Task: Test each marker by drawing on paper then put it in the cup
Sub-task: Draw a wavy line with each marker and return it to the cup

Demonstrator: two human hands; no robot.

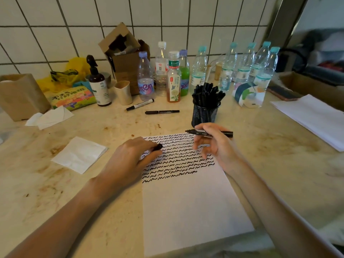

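Nearest us lies the paper (186, 205), a white sheet flat on the surface (55, 192), its lower part blank and its upper part filled with rows of black squiggles (176, 161). Both our forearms reach in from the bottom corners and meet over those rows.

Our left hand (130, 157) rests on the sheet's left edge, fingers curled round a small black cap (158, 146) that pokes out past the fingertips, so the left grip is closed on the cap. Our right hand (214, 142) hovers above the upper right part of the sheet, pinching a black marker (210, 132) between thumb and fingers. That marker lies nearly level, its bare tip pointing left and its tail sticking out to the right of the hand; the tip is off the paper.

Just beyond the right hand stands the cup (205, 112), a black mesh holder packed with black markers, close to the sheet's top right corner. Two more markers lie loose on the surface farther back and to the left: a white one (140, 104) with a black cap and a thin black pen (162, 112).

Behind them we see a row of bottles (204, 71) along the tiled wall (74, 25), a pump bottle (97, 81) and a cardboard box (124, 53). A folded tissue (80, 154) lies left of the sheet, and a stack of paper (316, 116) sits at far right.
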